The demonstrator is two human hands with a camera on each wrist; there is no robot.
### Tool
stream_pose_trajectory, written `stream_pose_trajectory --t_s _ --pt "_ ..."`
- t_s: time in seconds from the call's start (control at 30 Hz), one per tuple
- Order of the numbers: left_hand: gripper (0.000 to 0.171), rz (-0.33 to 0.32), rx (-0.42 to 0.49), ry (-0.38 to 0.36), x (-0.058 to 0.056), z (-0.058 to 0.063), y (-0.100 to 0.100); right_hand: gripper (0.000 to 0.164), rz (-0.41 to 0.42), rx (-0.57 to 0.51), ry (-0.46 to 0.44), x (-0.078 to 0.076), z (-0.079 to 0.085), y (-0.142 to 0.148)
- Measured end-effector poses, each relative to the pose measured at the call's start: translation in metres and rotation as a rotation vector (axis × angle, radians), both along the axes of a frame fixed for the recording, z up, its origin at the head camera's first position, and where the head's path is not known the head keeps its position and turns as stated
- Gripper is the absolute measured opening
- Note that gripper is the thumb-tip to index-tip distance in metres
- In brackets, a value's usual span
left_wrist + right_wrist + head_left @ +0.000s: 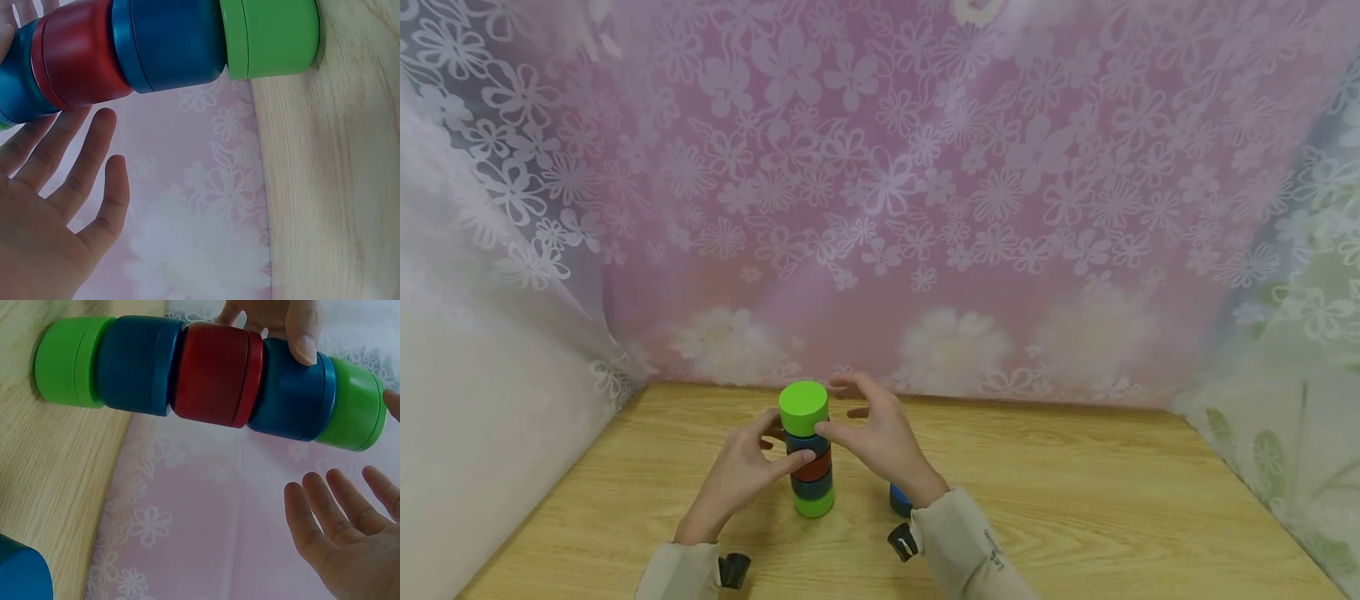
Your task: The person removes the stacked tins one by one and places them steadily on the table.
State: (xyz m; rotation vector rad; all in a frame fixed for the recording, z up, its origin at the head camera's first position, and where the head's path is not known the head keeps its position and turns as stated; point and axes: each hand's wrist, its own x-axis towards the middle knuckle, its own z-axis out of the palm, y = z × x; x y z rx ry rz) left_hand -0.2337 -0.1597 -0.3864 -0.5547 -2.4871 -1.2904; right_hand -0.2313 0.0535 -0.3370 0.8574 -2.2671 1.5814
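A column of round lidded tins stands on the wooden table: bottom green tin (814, 505), lower blue tin (178, 44), red tin (215, 375), upper blue tin (289, 394) and top green tin (803, 408). My left hand (748, 458) holds the upper blue tin between thumb and fingers, while its ring and little fingers stay extended below in the left wrist view. My right hand (880, 429) is beside the top green tin, its thumb at that tin's lower edge. The other fingers of this hand are spread apart from the column.
Another blue tin (901, 502) stands on the table (1075, 500) to the right, partly hidden behind my right wrist. A pink flowered curtain (925, 208) hangs along the table's back edge, with pale sheets at both sides.
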Motion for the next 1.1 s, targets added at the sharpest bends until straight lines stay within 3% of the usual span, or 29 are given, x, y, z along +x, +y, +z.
stream_pose_trajectory --t_s 0.53,1.1 --pt "0.051 0.011 -0.018 0.002 0.001 0.001 0.001 0.054 0.024 0.035 -0.055 -0.001 -0.004 -0.009" --pt "0.048 -0.009 -0.004 0.019 0.001 0.0 0.001 0.048 0.038 0.03 0.0 -0.004 -0.005 -0.014"
